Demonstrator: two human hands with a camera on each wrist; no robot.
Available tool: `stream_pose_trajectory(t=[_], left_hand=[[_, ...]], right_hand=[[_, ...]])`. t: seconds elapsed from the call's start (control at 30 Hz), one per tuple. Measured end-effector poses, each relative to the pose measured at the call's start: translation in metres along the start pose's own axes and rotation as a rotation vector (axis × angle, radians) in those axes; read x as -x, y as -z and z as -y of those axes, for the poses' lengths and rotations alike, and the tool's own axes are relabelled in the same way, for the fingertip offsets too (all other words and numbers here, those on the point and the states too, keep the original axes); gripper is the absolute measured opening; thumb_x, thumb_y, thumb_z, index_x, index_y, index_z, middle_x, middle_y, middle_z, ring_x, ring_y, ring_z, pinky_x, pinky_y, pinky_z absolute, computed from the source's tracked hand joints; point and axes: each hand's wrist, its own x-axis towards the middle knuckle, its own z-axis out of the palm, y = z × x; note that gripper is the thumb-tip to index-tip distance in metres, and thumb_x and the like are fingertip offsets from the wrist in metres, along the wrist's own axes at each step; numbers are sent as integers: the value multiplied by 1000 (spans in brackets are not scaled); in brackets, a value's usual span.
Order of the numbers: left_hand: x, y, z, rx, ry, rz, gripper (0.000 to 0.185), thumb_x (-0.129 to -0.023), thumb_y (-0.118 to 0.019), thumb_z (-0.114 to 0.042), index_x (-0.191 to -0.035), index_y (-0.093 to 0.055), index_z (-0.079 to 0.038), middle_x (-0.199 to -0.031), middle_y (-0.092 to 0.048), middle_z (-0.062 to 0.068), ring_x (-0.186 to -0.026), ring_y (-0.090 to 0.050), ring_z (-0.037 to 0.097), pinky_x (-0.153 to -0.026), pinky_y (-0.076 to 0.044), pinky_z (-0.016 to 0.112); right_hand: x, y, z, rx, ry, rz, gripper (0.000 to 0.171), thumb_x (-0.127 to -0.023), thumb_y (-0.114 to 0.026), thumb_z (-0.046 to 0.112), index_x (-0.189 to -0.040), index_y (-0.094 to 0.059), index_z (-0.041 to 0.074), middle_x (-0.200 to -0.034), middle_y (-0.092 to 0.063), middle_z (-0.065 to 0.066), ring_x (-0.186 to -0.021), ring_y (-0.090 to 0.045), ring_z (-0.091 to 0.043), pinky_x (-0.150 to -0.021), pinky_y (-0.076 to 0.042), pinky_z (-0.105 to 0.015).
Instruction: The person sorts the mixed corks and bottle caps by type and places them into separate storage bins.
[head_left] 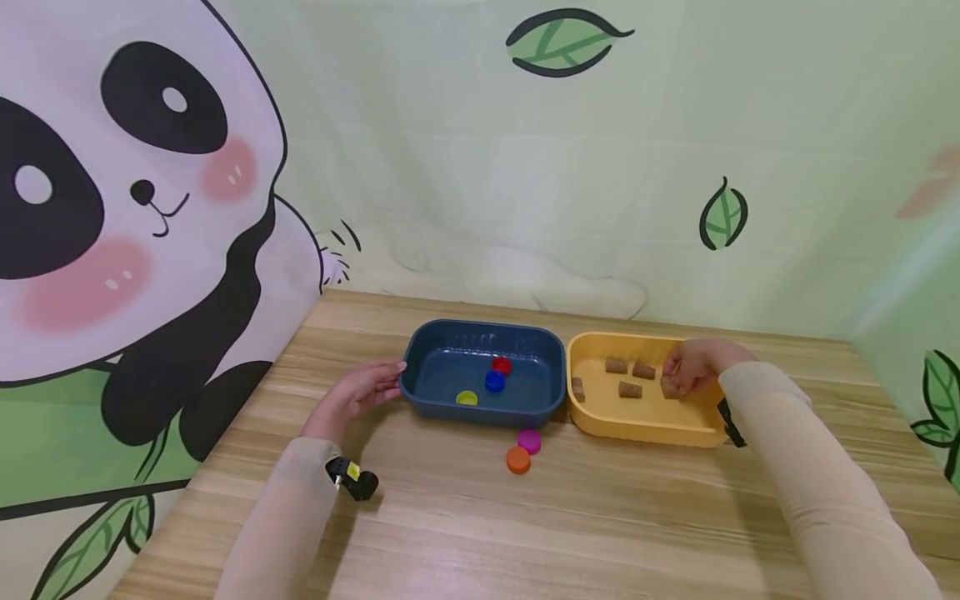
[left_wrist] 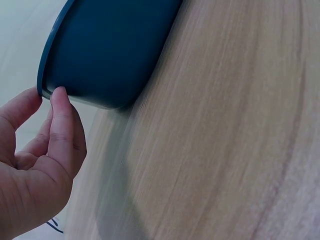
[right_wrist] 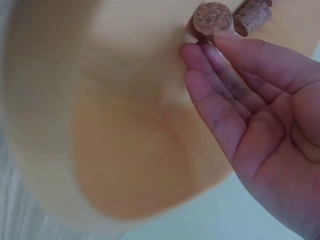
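My left hand (head_left: 367, 387) lies at the left end of a dark blue tray (head_left: 420, 333), which holds a red cap (head_left: 502, 365), a blue cap (head_left: 494, 382) and a yellow cap (head_left: 467, 398). In the left wrist view the left hand (left_wrist: 42, 97) touches the blue tray's (left_wrist: 110, 50) rim with thumb and a fingertip, fingers relaxed. My right hand (head_left: 690, 367) reaches into a yellow tray (head_left: 645, 429) with several corks (head_left: 630, 389). In the right wrist view the right hand (right_wrist: 210, 65) is flat and open, its fingertips at a cork (right_wrist: 212, 19) beside another cork (right_wrist: 252, 17).
A magenta cap (head_left: 528, 441) and an orange cap (head_left: 518, 459) lie on the wooden table (head_left: 525, 533) in front of the two trays. The trays stand side by side. A printed cloth backdrop closes the back and both sides.
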Motion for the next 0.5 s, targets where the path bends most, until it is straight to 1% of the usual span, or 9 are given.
stream_pose_trajectory(t=[0.17,0.23,0.33,0.43,0.5], left_hand=[[1,-1,-1,4,-1,9,48,-106,-56,-15,-143,-46,13,-78,-71,-6,-72,-69,4,-71,-62,16],[2,-1,-2,5,-2,21,50,-106,-56,-15,-145,-44,13,-79,-71,-6,-73,-69,4,-71,-62,16],[3,-1,-3,-2,0,25,51,-106,-56,-16,-146,-42,14,-79,-71,-6,-73,-69,4,-72,-62,16],[3,-1,-3,-6,0,24,52,-106,-56,-16,-146,-42,14,-79,-71,-6,-73,-69,4,-73,-62,16],[3,-1,-3,-9,3,18,52,-106,-56,-17,-146,-42,13,-79,-71,-6,-73,-69,4,-73,-62,16]], right_hand=[[2,2,0,-29,-9,3,35,-88,-66,-11,-119,-50,-11,-85,-56,1,-77,-52,-8,-71,-52,-16],[3,3,-1,-49,-9,10,34,-89,-65,-11,-118,-49,-11,-85,-57,1,-78,-53,-8,-73,-54,-17],[3,5,-4,-48,-5,12,28,-91,-62,-10,-117,-50,-11,-85,-59,0,-79,-55,-8,-75,-55,-16],[6,7,-5,-29,-8,4,24,-92,-60,-8,-114,-52,-10,-84,-60,1,-77,-54,-7,-73,-53,-15],[8,8,-4,-12,-15,-6,24,-91,-59,-8,-114,-52,-10,-80,-58,1,-74,-52,-7,-69,-50,-15]])
